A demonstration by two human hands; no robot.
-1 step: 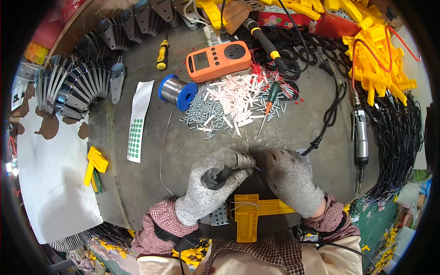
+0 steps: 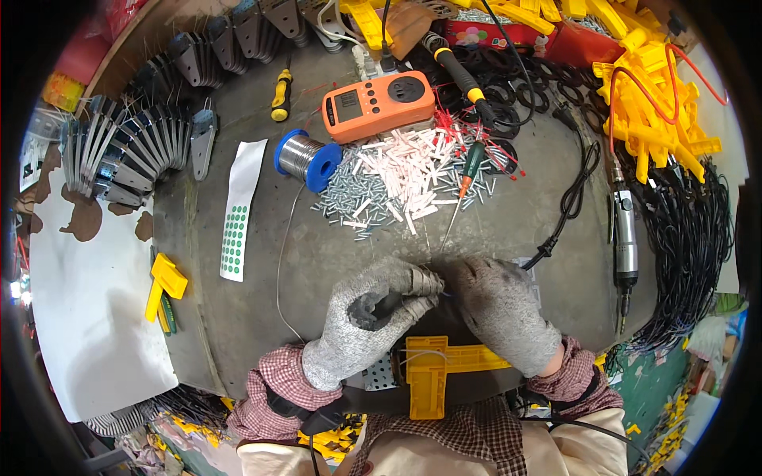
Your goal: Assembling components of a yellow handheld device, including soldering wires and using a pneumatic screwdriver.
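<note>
My left hand, in a grey work glove with worn, wrapped fingertips, pinches at the middle of the bench. Beside it, nearly touching, my right hand is curled closed, its glove darkened at the fingers. A tiny bit of thin bluish wire shows between the hands; the rest is hidden by the fingers. Below them lies a yellow plastic housing with a long arm, at the bench's near edge. A perforated metal plate is partly covered by my left wrist. Beyond my fingers lies a green-handled screwdriver.
Screws and pale sleeves are heaped ahead, beside a solder spool and an orange meter. Metal plates line the left. Right stand a power screwdriver, black cables and yellow parts. A black cord snakes nearby.
My fingertips have shifted very slightly where they meet, and less of the bluish wire shows. Everything else looks the same.
</note>
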